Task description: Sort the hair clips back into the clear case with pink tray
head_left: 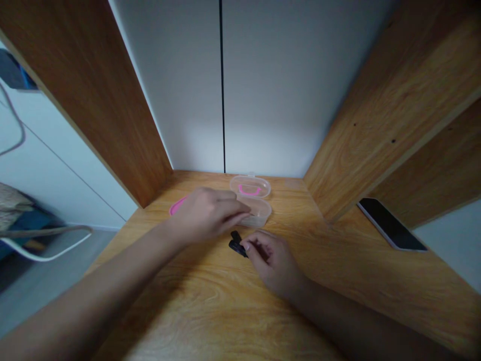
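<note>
My left hand [208, 213] reaches over the clear plastic box [263, 213], its fingers drawn together in a pinch above the near part of the box. Whatever those fingertips hold, if anything, is too small to make out. The box's lid [265, 184], with a pink handle [249, 192], lies open behind it. Nearer to me, my right hand [276, 260] pinches a small black clip [236, 243] between thumb and fingers. Two dark parts of the clip stick out to the left, and its other end is hidden in the hand.
A pink round-edged thing [176, 206] lies partly behind my left hand. A phone [391, 225] rests at the right, beyond a wooden upright [361, 135]. White panels [180, 100] close off the back. A pale cable [48, 258] loops at the left beside the wooden tabletop [210, 311].
</note>
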Tool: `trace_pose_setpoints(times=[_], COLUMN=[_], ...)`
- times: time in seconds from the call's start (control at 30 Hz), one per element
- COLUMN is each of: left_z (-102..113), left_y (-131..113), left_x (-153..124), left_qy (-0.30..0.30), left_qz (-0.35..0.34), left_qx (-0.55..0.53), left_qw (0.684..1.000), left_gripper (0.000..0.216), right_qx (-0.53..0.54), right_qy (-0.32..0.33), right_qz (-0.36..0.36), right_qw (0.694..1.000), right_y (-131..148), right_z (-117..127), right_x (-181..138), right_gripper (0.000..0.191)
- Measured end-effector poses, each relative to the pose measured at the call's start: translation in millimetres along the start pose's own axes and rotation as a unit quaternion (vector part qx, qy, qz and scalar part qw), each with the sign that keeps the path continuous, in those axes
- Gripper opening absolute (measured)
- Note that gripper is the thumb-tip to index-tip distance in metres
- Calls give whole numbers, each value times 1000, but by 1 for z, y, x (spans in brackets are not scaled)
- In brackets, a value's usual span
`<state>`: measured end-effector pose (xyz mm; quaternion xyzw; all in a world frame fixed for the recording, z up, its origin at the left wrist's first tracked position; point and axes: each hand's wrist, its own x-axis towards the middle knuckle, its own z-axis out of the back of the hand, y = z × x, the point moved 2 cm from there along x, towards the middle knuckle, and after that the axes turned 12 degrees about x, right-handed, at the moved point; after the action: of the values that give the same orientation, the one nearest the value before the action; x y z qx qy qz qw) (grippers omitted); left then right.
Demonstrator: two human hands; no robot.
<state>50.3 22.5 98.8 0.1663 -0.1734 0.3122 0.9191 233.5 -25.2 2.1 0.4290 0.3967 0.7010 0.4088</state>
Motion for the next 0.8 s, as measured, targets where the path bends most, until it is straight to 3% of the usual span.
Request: trace_pose_setpoints(times=[0.03,0.13,0.27,0.37,0.53,0.6,0.7,0.8], left_z=[-8,-38,-59,-64,-69,-69,-67,-65], left_y=[-5,-15,-19,-20,-23,-25,-27,-28], left_x=[-11,-39,-57,-63,-65,-64,-64,-64], left_qy=[-11,30,73,107,131,127,95,79], left_qz=[-16,-48,-15,12,27,27,12,-6], left_qx=[-21,-53,-79,-82,-88,-83,-49,-13], left_qw=[1000,997,994,991,987,988,994,997], left_gripper=[33,29,36,48,46,43,35,30], right_qx=[5,1,-22,-36,-95,-129,-172,-195], right_qy=[-13,-43,-40,-26,4,13,19,51], right_qz=[-6,-13,-15,-17,-5,21,42,47], right_qw=[1000,999,999,999,995,991,984,978], right_y=[-1,-5,-7,-6,-4,-2,-1,-2], right_z=[1,3,4,4,2,0,-2,-4], right_x=[0,1,2,3,4,3,0,-2], right_gripper=[17,19,17,15,13,11,28,22])
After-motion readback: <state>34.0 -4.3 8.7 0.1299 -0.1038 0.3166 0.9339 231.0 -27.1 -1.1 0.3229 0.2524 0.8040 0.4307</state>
